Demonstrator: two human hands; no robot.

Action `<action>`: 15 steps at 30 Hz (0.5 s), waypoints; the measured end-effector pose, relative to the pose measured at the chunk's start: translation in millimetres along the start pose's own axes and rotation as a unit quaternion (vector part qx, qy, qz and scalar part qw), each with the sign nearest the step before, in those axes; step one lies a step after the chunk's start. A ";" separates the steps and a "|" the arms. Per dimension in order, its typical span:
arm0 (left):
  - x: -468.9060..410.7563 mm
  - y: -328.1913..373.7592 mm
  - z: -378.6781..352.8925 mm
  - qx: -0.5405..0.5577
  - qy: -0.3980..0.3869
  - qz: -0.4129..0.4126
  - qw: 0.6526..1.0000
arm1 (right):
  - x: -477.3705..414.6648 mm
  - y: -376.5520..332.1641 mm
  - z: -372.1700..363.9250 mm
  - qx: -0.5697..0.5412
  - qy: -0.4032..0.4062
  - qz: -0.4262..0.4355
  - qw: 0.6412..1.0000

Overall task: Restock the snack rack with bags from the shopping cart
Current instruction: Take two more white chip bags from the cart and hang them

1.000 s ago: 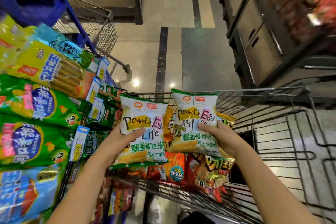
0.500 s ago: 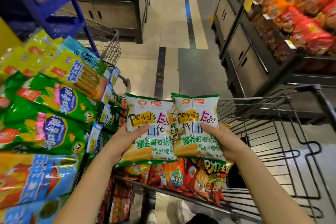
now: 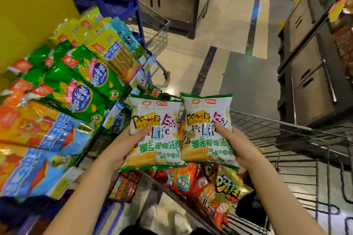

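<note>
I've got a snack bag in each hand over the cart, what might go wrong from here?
The left hand grips the left bag and the right hand the right bag by one side only, so either could slip into the cart. With both hands full, nothing steadies the crowded rack bags or jutting price tags; pushing in may knock them loose.

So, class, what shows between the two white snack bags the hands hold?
Head view: only a sliver of an orange bag shows between left bag and right bag.
</note>
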State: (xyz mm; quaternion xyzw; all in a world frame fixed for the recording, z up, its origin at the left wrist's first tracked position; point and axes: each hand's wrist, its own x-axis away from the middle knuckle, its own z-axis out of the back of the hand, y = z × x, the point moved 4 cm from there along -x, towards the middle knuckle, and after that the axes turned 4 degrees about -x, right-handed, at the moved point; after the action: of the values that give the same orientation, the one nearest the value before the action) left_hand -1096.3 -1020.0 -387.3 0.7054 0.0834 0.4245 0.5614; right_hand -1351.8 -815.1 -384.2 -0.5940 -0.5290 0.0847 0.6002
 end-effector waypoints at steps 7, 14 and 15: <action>61.7 -31.4 11.1 0.066 0.108 -0.014 0.992 | -28.3 11.9 -21.3 0.044 -0.104 -0.040 0.993; 153.5 -71.2 37.9 0.141 0.231 -0.002 0.963 | -46.3 44.3 -76.5 0.078 -0.189 -0.078 0.976; 167.4 -78.2 42.4 0.155 0.243 -0.008 0.957 | -38.5 45.9 -91.2 0.091 -0.215 -0.082 0.969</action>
State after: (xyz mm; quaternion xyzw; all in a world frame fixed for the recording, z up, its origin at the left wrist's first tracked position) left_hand -934.1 -923.2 -370.6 0.6587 0.2880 0.5606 0.4111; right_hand -1276.9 -887.1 -417.4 -0.4594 -0.6827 0.2084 0.5286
